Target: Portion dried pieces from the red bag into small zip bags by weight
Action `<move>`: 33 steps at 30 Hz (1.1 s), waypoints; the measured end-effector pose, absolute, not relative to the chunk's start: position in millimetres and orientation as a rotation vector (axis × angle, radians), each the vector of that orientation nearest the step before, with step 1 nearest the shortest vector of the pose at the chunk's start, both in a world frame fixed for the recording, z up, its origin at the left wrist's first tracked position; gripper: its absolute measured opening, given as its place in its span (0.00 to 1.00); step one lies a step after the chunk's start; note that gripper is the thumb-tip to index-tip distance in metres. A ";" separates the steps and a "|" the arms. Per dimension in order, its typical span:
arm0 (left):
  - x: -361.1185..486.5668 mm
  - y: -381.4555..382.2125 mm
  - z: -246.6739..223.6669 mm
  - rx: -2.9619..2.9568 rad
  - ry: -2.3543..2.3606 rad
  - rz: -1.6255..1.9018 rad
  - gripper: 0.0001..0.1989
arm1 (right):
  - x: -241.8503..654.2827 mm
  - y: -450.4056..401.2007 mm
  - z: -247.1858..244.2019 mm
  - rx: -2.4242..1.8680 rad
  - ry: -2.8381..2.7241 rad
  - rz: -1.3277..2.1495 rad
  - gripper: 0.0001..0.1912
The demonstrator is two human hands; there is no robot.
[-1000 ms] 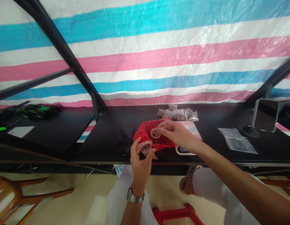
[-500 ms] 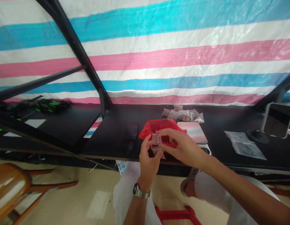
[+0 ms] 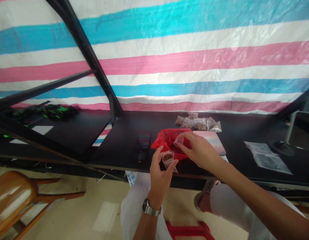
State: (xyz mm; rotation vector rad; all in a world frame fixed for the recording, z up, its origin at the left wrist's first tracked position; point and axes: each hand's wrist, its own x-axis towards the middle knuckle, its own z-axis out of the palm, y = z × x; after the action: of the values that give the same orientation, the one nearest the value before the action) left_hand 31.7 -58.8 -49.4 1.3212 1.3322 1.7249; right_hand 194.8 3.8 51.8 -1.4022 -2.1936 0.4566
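Note:
My left hand [image 3: 160,171] holds a small clear bag [image 3: 167,158] open between thumb and fingers, with brown bits inside it. My right hand [image 3: 194,148] pinches a small clear plastic scoop [image 3: 178,141] over the mouth of a red plastic bag [image 3: 160,138]. The red bag lies on the black table, just behind my left hand. Several filled clear packets [image 3: 200,124] lie behind it. A pale pink and blue flat thing [image 3: 213,141] sits partly under my right forearm's line, to the right of the red bag.
Flat clear bags [image 3: 266,156] lie on the table [image 3: 236,166] at the right, beside a stand with a screen [image 3: 301,131]. A dark phone-like object [image 3: 143,146] is left of the red bag. A wooden chair [image 3: 14,196] and red stool [image 3: 188,230] stand below.
My right hand has moved the scoop away from the small bag, back and right over the red bag. The small bag's contents now show more clearly. The view has shifted slightly.

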 end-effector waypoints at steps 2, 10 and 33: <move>30.9 -60.9 -50.1 1.335 1.349 1.679 0.30 | 190.6 10.2 46.4 -1.547 -2.342 0.399 0.06; 30.2 -69.4 -52.4 1.435 1.422 1.337 0.28 | 188.1 25.1 25.1 -1.671 -2.452 0.347 0.10; 37.6 -67.9 -45.0 1.447 1.517 1.192 0.22 | 204.2 22.8 25.6 -1.515 -2.388 0.632 0.06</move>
State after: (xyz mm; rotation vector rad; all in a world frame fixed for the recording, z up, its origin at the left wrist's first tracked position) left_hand 37.6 -67.9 -45.0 1.4472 1.5171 1.1920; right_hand 204.2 22.8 25.6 -1.5146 -2.3876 0.6321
